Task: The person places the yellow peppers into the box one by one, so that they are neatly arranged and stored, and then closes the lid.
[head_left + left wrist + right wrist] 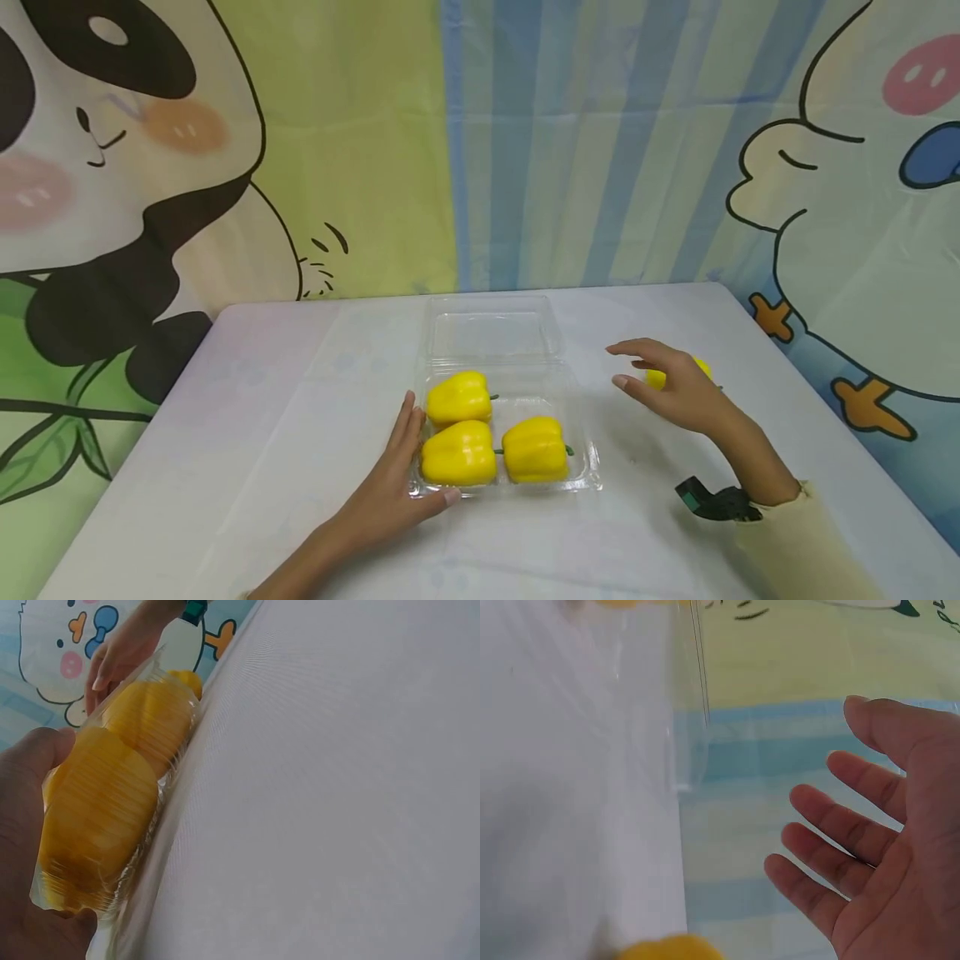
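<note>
A clear plastic clamshell box lies open at the table's middle, its lid folded back flat. Three yellow bell peppers sit in it: one at the back left, one at the front left, one at the front right. My left hand rests flat against the box's left side, thumb along the front edge; in the left wrist view the peppers show through the plastic. My right hand hovers right of the box, fingers spread and holding nothing. A fourth yellow pepper lies just behind it.
The white table ends at a cartoon backdrop behind. A dark wrist device sits on my right forearm. The table's right edge runs close past the right hand.
</note>
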`<state>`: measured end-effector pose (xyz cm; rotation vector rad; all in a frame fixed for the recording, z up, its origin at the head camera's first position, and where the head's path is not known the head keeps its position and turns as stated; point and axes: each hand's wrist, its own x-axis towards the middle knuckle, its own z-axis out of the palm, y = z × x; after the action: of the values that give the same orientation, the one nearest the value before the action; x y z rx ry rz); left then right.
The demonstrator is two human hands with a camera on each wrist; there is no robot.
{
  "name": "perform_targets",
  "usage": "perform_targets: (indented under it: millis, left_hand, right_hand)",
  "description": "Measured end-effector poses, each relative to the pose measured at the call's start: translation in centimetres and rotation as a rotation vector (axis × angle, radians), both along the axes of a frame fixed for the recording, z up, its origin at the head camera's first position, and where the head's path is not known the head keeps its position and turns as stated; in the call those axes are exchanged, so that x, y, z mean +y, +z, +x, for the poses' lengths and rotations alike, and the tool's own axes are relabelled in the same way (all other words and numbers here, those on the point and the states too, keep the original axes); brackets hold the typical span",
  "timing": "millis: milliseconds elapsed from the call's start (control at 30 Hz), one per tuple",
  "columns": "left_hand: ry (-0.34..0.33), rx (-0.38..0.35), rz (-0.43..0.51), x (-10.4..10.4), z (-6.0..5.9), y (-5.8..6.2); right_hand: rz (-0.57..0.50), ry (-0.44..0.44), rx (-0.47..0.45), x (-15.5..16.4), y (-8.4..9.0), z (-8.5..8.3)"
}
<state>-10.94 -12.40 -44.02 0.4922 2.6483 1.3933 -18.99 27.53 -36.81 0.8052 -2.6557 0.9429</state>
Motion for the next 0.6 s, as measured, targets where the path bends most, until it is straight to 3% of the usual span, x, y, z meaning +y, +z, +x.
perform_targets:
  millis: [300, 433, 600]
  left_hand:
    - [-0.006, 0.04, -0.014, -0.1, 0.0, -0.1]
    - [-0.011, 0.033, -0.005, 0.0, 0.0, -0.1]
    - [-0.008, 0.032, -0.007, 0.0, 0.0, -0.1]
  right_hand:
    - [0.046, -0.161, 0.012, 4.4, 0.9, 0.0]
    - [0.072, -0.227, -0.027, 6.2, 0.3, -0.2]
    - [0.06, -0.238, -0.063, 7.7, -0.8, -0.4]
